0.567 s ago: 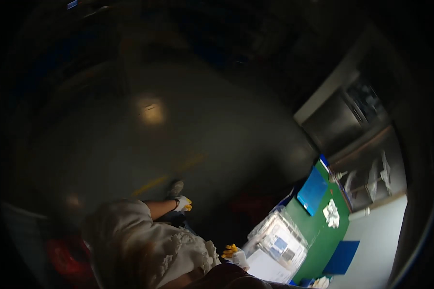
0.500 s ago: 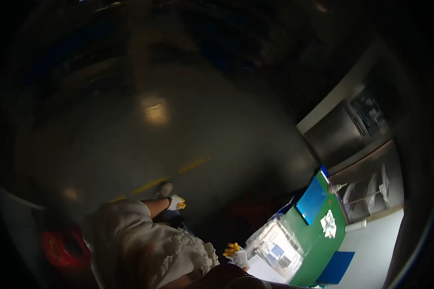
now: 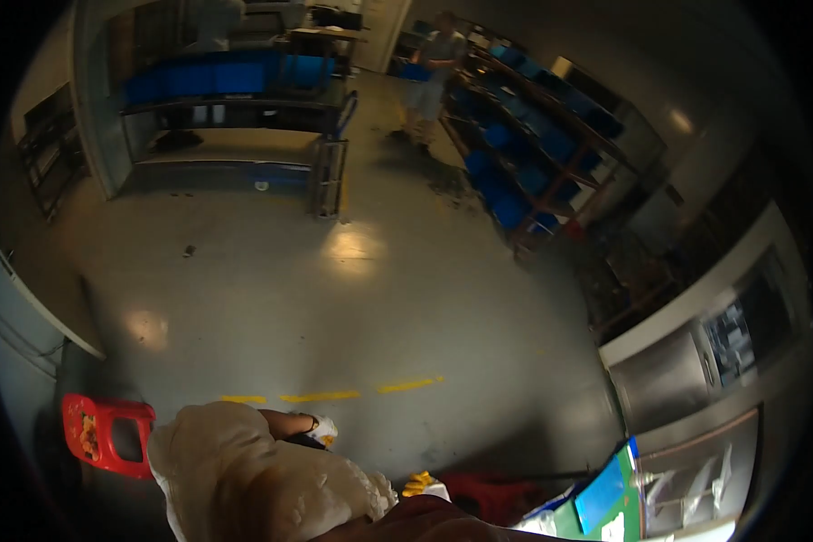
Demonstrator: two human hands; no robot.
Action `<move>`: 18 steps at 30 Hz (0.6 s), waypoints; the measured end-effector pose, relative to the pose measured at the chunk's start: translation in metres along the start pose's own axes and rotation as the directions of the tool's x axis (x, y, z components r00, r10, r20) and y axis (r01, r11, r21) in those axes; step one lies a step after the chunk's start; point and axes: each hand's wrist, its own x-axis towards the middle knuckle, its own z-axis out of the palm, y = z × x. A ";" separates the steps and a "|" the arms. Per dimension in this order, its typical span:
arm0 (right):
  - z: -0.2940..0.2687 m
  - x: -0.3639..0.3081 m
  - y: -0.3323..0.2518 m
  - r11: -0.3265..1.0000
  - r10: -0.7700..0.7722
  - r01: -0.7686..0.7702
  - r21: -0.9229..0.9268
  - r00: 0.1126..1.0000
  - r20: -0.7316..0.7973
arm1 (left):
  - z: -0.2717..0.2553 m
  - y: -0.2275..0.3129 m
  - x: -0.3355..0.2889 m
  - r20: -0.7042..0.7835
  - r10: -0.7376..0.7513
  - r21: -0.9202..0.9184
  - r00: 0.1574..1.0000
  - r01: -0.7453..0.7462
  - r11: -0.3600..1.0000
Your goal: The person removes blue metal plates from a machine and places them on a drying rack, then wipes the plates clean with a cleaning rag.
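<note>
My left hand (image 3: 325,431) hangs beside the white ruffled garment, in a white glove with yellow fingertips and a dark band at the wrist. Its fingers point down and are small and partly hidden, so their closure cannot be made out. My right hand (image 3: 424,486), gloved alike, hangs low near the bottom edge with its yellow fingers loosely apart. Nothing shows in it. Close to its right is a dim red stool (image 3: 492,488); farther right stands the green-topped table (image 3: 569,522) with a blue folder (image 3: 602,494) on it.
A red plastic stool (image 3: 86,434) stands at the left. Yellow dashes (image 3: 321,396) mark the grey floor ahead. Racks with blue bins (image 3: 510,210) stand at far right, a shelf unit (image 3: 230,144) at far left. Between them a person (image 3: 429,77) holds something blue. Metal cabinet (image 3: 664,379) at right.
The view has tilted up and brightened; the far racks and person now show. Most of the table, with its plastic-wrapped package, has dropped out of sight. My right hand sits lower in the picture.
</note>
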 end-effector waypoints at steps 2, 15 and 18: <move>0.060 0.014 -0.051 0.996 0.018 -0.006 -0.085 0.989 0.147 | -0.032 -0.022 -0.045 -0.257 0.061 0.448 0.964 0.063 0.892; 0.142 0.299 -0.096 0.835 0.404 -0.338 -0.435 0.912 0.067 | 0.035 -0.145 -0.325 -0.596 -0.794 -0.440 0.120 0.778 0.448; 0.187 0.342 -0.140 0.772 0.400 -0.288 -0.566 0.913 0.081 | 0.127 -0.116 -0.331 -0.333 -0.942 -0.551 -0.029 0.817 0.170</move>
